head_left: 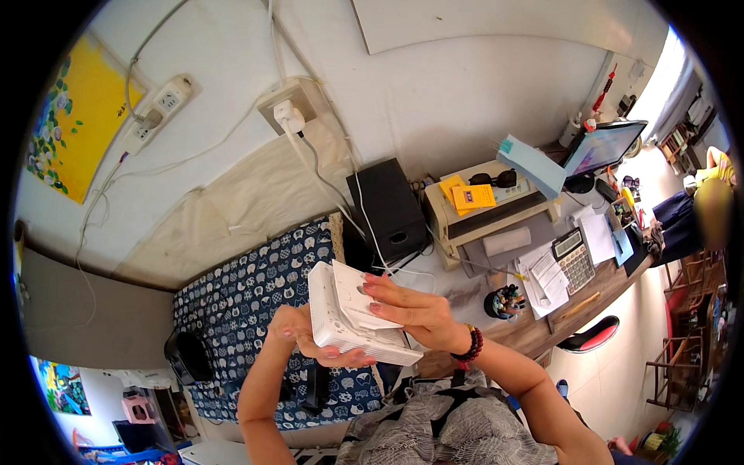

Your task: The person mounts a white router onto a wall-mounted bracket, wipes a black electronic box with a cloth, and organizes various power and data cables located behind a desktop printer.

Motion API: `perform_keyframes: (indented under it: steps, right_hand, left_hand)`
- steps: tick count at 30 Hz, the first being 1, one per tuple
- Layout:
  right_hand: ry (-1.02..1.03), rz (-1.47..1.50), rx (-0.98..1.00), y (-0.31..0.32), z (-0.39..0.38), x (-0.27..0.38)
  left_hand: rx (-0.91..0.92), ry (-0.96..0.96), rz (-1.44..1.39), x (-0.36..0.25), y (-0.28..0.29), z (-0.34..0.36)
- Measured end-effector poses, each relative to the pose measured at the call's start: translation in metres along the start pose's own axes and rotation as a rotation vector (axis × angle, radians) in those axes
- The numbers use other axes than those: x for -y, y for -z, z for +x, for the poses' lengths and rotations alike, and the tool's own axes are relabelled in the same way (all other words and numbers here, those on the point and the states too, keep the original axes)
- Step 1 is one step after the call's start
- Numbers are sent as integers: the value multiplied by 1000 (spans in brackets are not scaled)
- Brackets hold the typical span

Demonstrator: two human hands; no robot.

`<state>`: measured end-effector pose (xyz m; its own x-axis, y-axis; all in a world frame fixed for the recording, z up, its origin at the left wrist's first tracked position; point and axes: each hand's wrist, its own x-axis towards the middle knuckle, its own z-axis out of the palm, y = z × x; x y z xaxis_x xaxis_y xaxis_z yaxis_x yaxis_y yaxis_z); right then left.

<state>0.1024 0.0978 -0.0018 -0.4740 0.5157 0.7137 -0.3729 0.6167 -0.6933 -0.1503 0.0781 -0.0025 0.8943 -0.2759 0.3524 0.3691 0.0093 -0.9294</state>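
1. The white box [349, 339], a slim casing with a flat white panel [350, 298] over its upper face, was held in mid-air before the person's torso, above the near edge of the patterned cloth [232, 310] and left of the wooden counter [531, 331].
2. The left hand [310, 339] supported it from the left and near side, its fingers clamped on the lower edge.
3. The right hand [422, 314] lay over the panel, fingers slightly apart and touching it; the thumb was hidden, so whether they pinched anything could not be told.
4. The casing looked like stiff plastic, probably light and rather slick; the panel seemed thin, and likelier to bend or crack than the body.
5. The solid rims and near side seemed the best hold, with the panel spared any hard squeeze.
6. The broad face pointed up toward the camera, and the perforated side faced the person.
7. The long axis seemed to run left to right, dipping slightly rightward; which end was the front could not be told.
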Motion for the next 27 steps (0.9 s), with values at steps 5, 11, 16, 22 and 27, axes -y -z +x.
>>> perform_keyframes:
  steps: [5,11,16,22,27]
  right_hand:
    - [-14,-43,-21,3,-5,3]
    - [-316,-379,-171,26,-1,42]
    - [-611,-391,137,56,69,85]
    - [-525,-484,359,41,90,55]
    - [-847,-174,525,31,105,43]
  left_hand:
    - [-12,-51,28,7,-1,6]
    - [-30,-86,45,12,-3,11]
    - [-21,-116,39,20,-2,14]
    - [-44,-120,4,39,-16,46]
    - [-121,-265,46,28,-6,32]
